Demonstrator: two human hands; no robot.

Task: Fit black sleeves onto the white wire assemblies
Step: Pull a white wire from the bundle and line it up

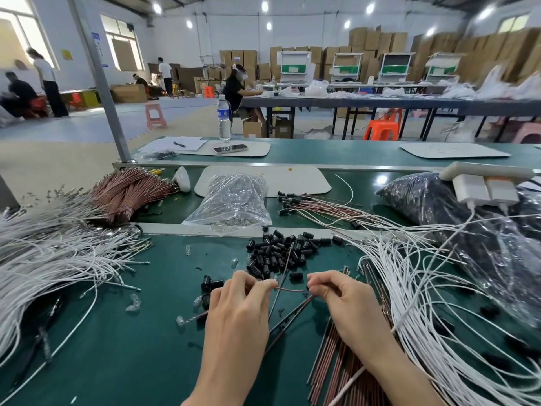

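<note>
left hand (240, 309) and right hand (345, 303) are close together over the green bench (146, 347). fingers of both are curled, each pinching the thin brown wire (292, 289) between thumb and forefinger. whether a sleeve is on it: cannot tell. black sleeves (278, 253) lie heaped just beyond the hands. white wires (424, 288) spread at right, a second white bundle (44, 259) at left.

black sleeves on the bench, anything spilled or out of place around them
Mildly, yes. The black sleeves are not all in their pile: a few lie apart by the left hand, others sit among the white wires on the right. Small clear parts are scattered loose on the green belt. Nothing looks damaged.
</note>
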